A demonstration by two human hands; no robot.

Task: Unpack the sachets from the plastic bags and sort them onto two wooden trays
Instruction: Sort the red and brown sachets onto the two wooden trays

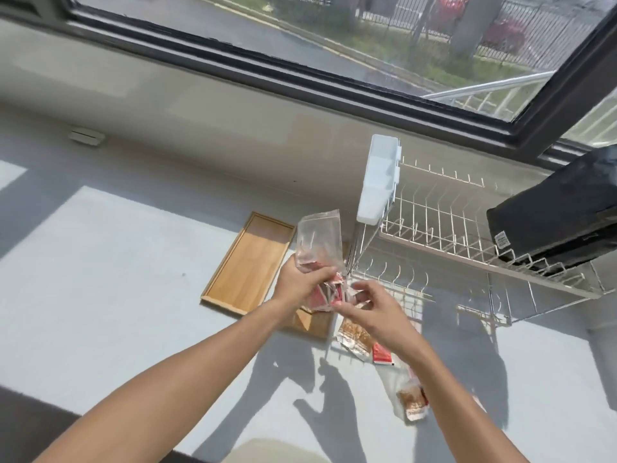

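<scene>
Head view looks down on a pale counter under a window, with both forearms reaching in from the near edge. The left hand [302, 282] is clamped round the lower part of a clear plastic bag [319, 240], which it holds up above the counter with its empty upper end pointing away. The right hand [370, 310] has its fingers pinched together on the red sachets [325, 297] bunched at the bag's mouth, so the step in hand looks like drawing sachets out of this bag.

One wooden tray [248, 262] lies bare just left of the hands. A second wooden tray [314, 324] sits beneath them, mostly hidden, with only its near corner showing. More sachets lie loose on the counter to the near right: a brown one [355, 335], a red one [382, 352], and another brown one [412, 401] on a flattened clear bag [390, 384]. A white wire dish rack [467, 238] stands to the far right.

Next, the sachets probably need pulling free of the bag's mouth while the left hand keeps the film steady, then carrying to a tray. Red and brown appear to be the two kinds, so one tray each seems the likely sorting.
</scene>
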